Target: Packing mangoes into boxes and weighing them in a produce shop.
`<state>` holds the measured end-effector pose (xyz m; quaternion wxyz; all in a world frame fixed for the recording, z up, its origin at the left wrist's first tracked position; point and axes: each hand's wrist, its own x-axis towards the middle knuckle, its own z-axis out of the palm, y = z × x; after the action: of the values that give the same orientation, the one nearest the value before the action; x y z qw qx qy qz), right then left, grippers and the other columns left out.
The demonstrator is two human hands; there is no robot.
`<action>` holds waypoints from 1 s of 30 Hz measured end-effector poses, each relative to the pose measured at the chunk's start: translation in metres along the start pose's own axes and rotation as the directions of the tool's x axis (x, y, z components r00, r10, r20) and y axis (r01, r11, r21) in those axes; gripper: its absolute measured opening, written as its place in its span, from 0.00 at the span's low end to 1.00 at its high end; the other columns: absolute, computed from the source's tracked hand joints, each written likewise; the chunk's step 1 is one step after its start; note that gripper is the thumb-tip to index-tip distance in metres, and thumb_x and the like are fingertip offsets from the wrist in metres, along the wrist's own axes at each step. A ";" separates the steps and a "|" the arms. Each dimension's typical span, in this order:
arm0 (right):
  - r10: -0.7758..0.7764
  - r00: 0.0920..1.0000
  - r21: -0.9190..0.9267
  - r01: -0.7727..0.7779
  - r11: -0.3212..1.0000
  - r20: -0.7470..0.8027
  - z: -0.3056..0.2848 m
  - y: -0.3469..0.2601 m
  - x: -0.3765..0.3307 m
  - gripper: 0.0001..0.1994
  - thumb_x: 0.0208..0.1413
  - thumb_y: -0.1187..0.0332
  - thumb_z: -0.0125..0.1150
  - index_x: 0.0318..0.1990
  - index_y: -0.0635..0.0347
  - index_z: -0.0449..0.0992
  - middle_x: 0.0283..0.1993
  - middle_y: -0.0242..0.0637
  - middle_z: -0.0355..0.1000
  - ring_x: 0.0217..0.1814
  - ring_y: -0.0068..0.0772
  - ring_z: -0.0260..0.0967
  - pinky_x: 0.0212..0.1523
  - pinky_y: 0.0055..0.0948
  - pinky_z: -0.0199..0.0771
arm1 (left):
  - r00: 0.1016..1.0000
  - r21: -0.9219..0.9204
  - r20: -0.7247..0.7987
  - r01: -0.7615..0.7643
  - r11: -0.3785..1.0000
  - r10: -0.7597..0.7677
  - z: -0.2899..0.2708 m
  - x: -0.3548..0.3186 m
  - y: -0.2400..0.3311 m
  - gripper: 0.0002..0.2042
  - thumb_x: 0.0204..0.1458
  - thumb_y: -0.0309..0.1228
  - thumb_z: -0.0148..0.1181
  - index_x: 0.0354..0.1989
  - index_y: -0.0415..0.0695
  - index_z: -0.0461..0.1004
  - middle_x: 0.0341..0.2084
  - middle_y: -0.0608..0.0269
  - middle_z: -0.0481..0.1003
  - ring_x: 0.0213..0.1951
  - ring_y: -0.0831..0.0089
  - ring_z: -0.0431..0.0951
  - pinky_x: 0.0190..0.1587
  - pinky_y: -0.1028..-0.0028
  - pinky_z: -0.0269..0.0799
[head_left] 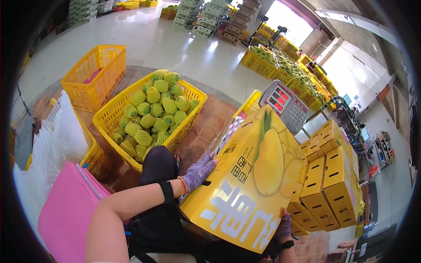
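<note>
A yellow cardboard mango box (245, 175), printed with large mangoes, stands tilted over my lap. My left hand (199, 173), in a purple fingerless glove, grips its left side by a slot. Low on the right edge of the box, my right hand (284, 225) is closed on it, its fingers partly hidden behind the cardboard. Just behind the box rises a digital scale's display and keypad (285, 106). To the left of the box, a yellow plastic crate (193, 90) is heaped with mangoes (151, 111) in green-yellow foam net sleeves.
Stacked yellow cartons (318, 195) stand close on my right. At left are white foam nets (52, 136), a pink sheet or bag (68, 210) and another yellow crate (94, 79). Farther back, crates of mangoes (285, 70) line the right side, near stacked pale green boxes (208, 22).
</note>
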<state>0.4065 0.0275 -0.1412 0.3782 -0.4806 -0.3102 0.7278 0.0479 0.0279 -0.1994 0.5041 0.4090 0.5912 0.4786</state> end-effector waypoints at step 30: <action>0.044 0.999 -0.254 -0.035 0.967 0.029 0.026 -0.059 0.029 0.30 0.53 0.39 0.43 0.49 0.56 0.67 0.45 0.33 0.71 0.44 0.27 0.68 0.44 0.27 0.70 | 0.946 -0.501 0.323 0.138 0.854 0.037 -0.020 -0.013 0.047 0.32 0.49 0.44 0.58 0.59 0.44 0.52 0.48 0.63 0.67 0.48 0.76 0.69 0.51 0.76 0.65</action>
<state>0.3900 0.0807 -0.0972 0.2938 -0.5183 -0.3975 0.6979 0.0300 0.0221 -0.1497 0.6972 0.3150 0.3614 0.5330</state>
